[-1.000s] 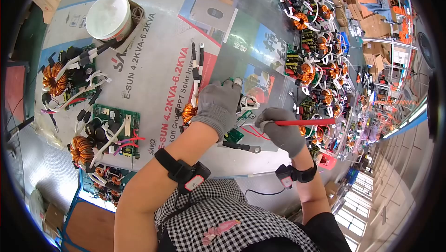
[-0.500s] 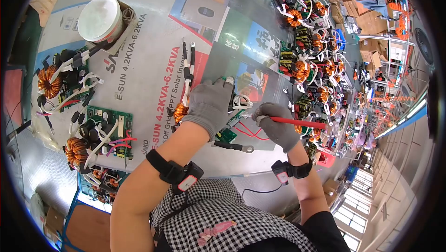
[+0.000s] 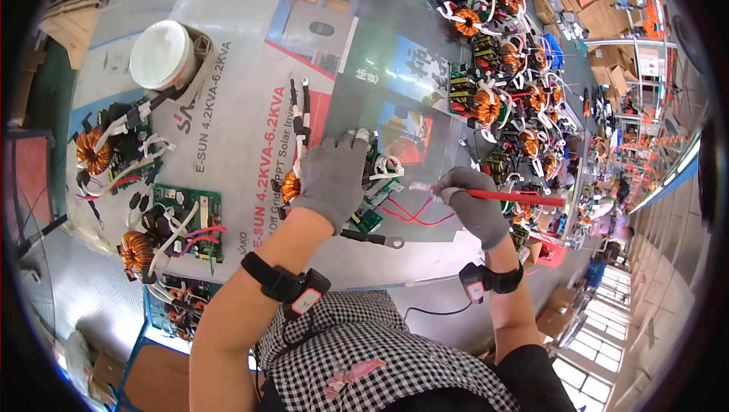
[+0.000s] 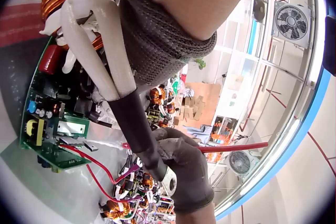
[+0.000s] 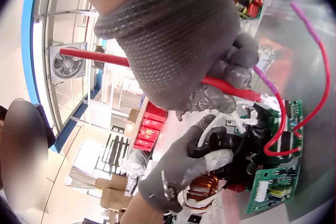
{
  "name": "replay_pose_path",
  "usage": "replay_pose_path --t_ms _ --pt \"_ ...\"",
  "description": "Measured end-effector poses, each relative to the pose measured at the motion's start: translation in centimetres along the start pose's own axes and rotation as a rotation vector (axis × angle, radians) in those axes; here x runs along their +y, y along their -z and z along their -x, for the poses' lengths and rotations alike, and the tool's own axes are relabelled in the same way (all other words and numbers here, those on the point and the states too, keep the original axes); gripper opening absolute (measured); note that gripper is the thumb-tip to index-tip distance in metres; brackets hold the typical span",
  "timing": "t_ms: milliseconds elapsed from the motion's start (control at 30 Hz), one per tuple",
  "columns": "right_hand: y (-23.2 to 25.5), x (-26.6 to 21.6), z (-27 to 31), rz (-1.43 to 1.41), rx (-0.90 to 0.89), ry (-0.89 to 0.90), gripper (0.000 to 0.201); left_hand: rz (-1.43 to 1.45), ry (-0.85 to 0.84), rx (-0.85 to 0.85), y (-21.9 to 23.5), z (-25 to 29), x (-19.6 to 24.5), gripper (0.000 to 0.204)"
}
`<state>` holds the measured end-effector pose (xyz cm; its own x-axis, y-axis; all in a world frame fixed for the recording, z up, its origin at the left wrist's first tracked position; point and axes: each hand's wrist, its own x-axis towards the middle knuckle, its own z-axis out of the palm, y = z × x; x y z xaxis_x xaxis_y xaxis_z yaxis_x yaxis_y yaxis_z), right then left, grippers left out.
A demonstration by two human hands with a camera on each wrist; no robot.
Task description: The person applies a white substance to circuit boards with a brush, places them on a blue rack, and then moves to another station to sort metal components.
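My gloved left hand (image 3: 334,176) grips a green circuit board (image 3: 367,220) on the table, its fingers bent over the black components. A copper-wound coil (image 3: 290,186) shows beside that wrist. Red wires (image 3: 414,219) and a black cable with a ring terminal (image 3: 368,238) stick out of the board. To its right, my gloved right hand (image 3: 478,208) holds a thin red stick (image 3: 524,198) whose tip is coated white. In the right wrist view the coated tip (image 5: 269,100) overlaps the board's edge. White smears mark the left fingertips (image 5: 218,158).
Two more boards with coils (image 3: 137,252) (image 3: 93,151) lie at the left. A white bucket (image 3: 162,55) stands at the back left. Rows of similar assemblies (image 3: 486,107) fill the right side. Printed sheets (image 3: 228,108) cover the table.
My right hand has drawn slightly to the right, away from the board, with the red stick; its white tip shows more. The left hand stays on the board. The head view has shifted a little.
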<state>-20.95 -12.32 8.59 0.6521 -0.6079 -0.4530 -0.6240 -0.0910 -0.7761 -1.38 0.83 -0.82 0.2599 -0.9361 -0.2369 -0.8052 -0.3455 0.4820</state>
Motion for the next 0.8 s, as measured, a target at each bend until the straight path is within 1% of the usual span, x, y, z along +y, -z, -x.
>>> replay_pose_path --t_ms 67,100,133,167,200,233,267,333,367,433,467,533,567,633,667,733,767,800 --pt "0.6 -1.7 0.7 -0.041 0.133 0.014 0.013 -0.048 -0.017 0.131 -1.2 0.9 0.2 0.074" --pt "0.9 -2.1 1.0 -0.065 0.204 0.021 0.015 -0.028 0.007 0.124 -0.9 1.5 0.6 0.079" --pt "0.6 -1.9 1.2 -0.158 0.243 0.081 0.019 -0.007 0.029 0.114 -0.7 2.1 1.1 0.084" --pt "0.3 -1.8 1.1 -0.237 0.197 0.089 0.019 0.012 0.048 0.101 -0.5 2.4 1.4 0.089" --pt "0.0 -1.7 0.9 -0.318 0.153 0.099 0.019 0.002 0.08 0.046 -0.3 2.4 1.7 0.099" --pt "-0.3 -1.6 0.6 -0.399 0.109 0.112 0.019 -0.04 0.058 0.033 -0.4 2.4 1.7 0.099" --pt "-0.8 -1.4 0.4 -0.404 0.086 0.117 0.019 -0.081 0.04 0.02 -0.8 2.5 1.7 0.098" --pt "-1.8 0.3 -0.7 -0.493 0.025 0.121 0.018 -0.165 -0.007 0.021 -1.7 2.2 1.3 0.097" --pt "-2.3 1.0 -1.1 -0.539 -0.006 0.124 0.017 -0.187 -0.013 -0.006 -1.9 2.1 1.3 0.096" --pt "-2.7 1.4 -1.9 -0.463 0.034 0.014 0.016 -0.231 -0.023 -0.058 -1.8 1.8 1.5 0.095" --pt "-2.9 1.7 -2.2 -0.427 0.052 -0.044 0.016 -0.223 -0.034 -0.05 -1.9 1.7 1.5 0.094" --pt "-3.9 3.7 -3.1 -0.414 0.129 -0.008 0.016 -0.191 -0.044 -0.033 -2.0 1.7 1.7 0.093" --pt "-4.3 4.5 -3.4 -0.402 0.166 0.006 0.016 -0.213 -0.028 -0.068 -1.8 1.6 2.0 0.093" --pt "-5.1 4.6 -4.0 -0.534 0.193 -0.008 0.015 -0.259 0.009 -0.136 -1.4 1.3 2.5 0.093" --pt "-5.2 4.8 -4.2 -0.598 0.205 -0.014 0.015 -0.236 -0.012 -0.094 -1.6 1.2 2.4 0.093" --pt "-5.4 5.6 -4.2 -0.576 0.209 -0.001 0.015 -0.188 -0.054 -0.014 -2.1 1.3 1.9 0.094" --pt "-5.5 5.9 -4.1 -0.565 0.211 0.002 0.014 -0.193 -0.049 -0.024 -2.2 1.3 1.8 0.094" --pt "-5.3 6.0 -3.8 -0.603 0.229 0.06 0.014 -0.195 -0.042 -0.03 -2.1 1.3 1.9 0.094"
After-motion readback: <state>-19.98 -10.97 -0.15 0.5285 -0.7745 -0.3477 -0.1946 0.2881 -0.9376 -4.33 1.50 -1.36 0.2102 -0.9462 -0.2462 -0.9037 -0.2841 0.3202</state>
